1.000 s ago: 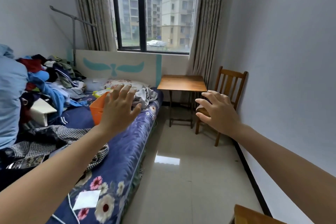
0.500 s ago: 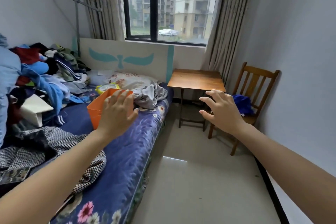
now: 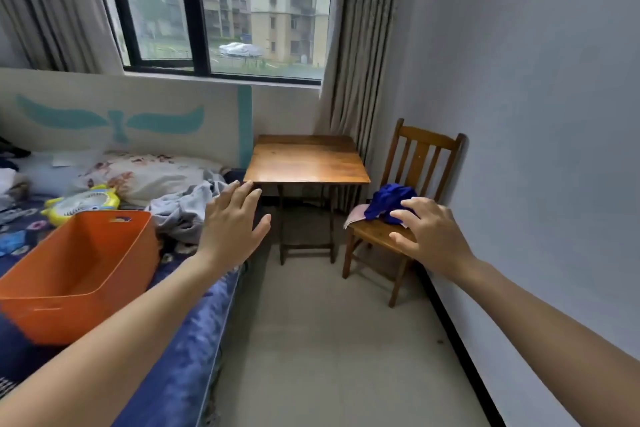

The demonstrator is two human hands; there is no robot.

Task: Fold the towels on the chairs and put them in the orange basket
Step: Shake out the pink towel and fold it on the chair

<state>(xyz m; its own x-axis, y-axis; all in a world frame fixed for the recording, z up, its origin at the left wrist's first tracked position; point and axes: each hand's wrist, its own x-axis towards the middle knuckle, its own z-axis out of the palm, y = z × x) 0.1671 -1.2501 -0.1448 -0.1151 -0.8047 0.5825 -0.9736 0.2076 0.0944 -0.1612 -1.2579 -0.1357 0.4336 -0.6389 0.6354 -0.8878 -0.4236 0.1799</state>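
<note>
**Chair and towels brought closer; both hands held out, nothing gripped**

The wooden chair (image 3: 420, 156) in the corner by the right wall is seen much nearer than half a second ago, and the heap of clothes at the bed's left side is no longer in view. A crumpled blue towel (image 3: 389, 199) is seen at the back of the chair's seat, with a pale pink towel (image 3: 355, 217) under it reaching the seat's left edge.

The right hand (image 3: 431, 232), earlier held in front of the table's legs, is now spread over the seat's right front part. Its fingers are extended and apart, with the fingertips at the blue towel's right edge. Whether the cloth is touched cannot be told.

The left hand (image 3: 230, 222), previously seen in front of the orange basket (image 3: 79, 263), is now held flat and empty over the bed's (image 3: 187, 340) right edge, near the front left corner of the wooden table (image 3: 306, 163). The basket is set near that edge, to the hand's left, and nothing is seen in it.
</note>
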